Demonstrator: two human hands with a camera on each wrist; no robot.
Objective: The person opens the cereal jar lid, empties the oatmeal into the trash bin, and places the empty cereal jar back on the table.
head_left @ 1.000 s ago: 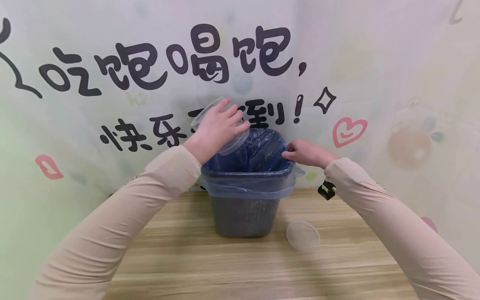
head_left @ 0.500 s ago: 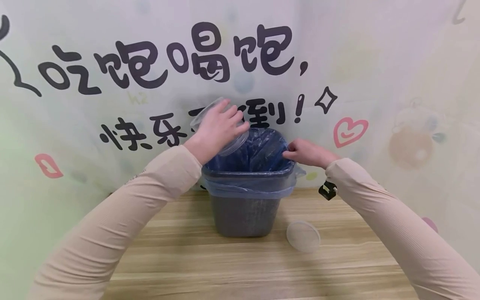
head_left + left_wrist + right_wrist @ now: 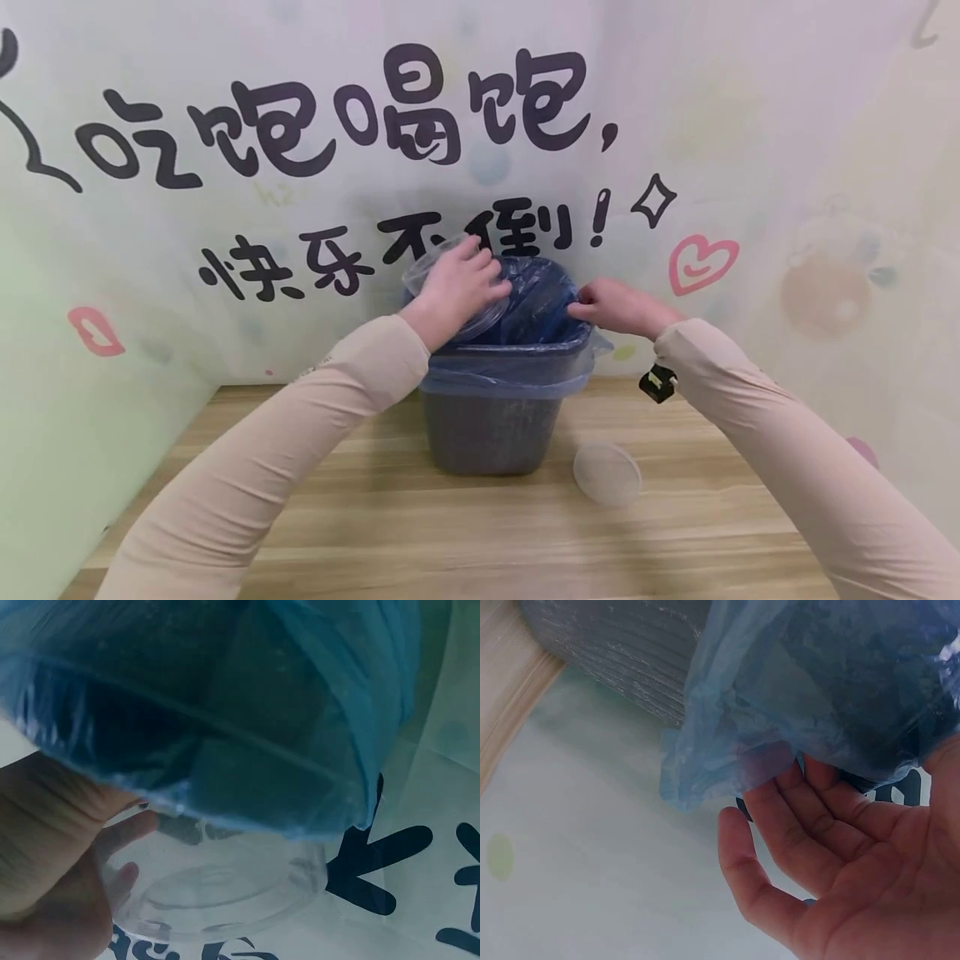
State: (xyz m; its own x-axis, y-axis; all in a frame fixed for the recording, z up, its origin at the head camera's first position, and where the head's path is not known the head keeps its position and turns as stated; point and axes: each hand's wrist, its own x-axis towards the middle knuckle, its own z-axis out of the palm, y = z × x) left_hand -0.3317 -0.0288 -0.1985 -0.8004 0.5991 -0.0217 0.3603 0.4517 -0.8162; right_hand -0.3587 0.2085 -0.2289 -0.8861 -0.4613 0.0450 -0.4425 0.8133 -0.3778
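Observation:
A dark grey trash bin [image 3: 491, 433] stands upright on the wooden table, lined with a blue plastic bag [image 3: 540, 308] folded over its rim. My left hand [image 3: 457, 287] grips a clear round plastic tub [image 3: 422, 268] at the left of the bin's mouth. The tub tilts in over the opening, partly hidden by the hand. Its round base [image 3: 217, 889] shows below the bag's edge in the left wrist view. At the right rim, my right hand [image 3: 622, 308] holds the edge of bin and bag, with fingers curled behind the film [image 3: 727, 742] in the right wrist view.
A clear round lid [image 3: 607, 475] lies on the wooden table [image 3: 360, 517], to the right of the bin's foot. Close behind the bin rises a pale wall covering [image 3: 712, 125] with large black lettering and a pink heart. A black wrist camera [image 3: 657, 383] hangs under my right wrist.
My left hand has brought the tub down and to the right, closer to the bin's mouth. The right hand keeps its hold on the rim, and the lid has not moved.

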